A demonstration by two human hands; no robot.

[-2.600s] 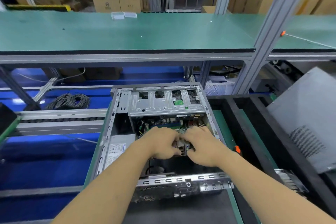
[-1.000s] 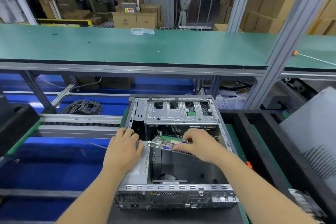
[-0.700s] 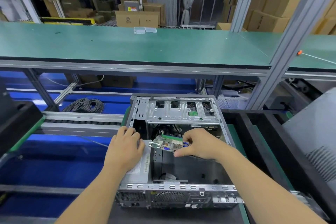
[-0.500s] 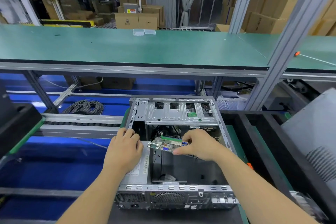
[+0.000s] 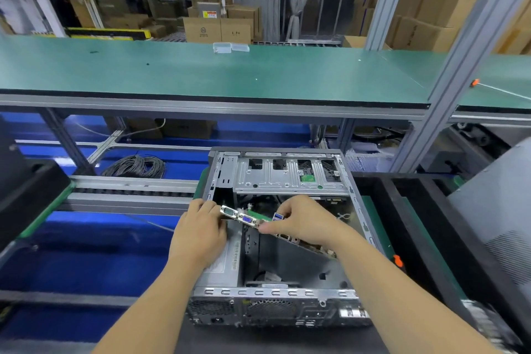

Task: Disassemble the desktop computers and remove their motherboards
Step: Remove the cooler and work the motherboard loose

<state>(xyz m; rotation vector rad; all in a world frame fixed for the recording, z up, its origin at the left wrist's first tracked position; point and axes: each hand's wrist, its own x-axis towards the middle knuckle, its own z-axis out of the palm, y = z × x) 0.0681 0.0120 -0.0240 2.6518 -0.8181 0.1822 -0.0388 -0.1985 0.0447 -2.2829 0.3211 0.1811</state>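
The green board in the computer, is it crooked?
Yes. The board sits tilted, its port edge raised above the case floor. The right hand pinches that edge; the left hand touches its end. It is being lifted out, not broken.

Bright, even light; edges warped, blurry.

Both bare forearms reach forward from the lower edge, converging toward the middle. The left hand [image 5: 198, 231] lies palm down, its fingers [image 5: 207, 205] bent over at the tips. The right hand [image 5: 301, 220] pinches with thumb and curled fingers.
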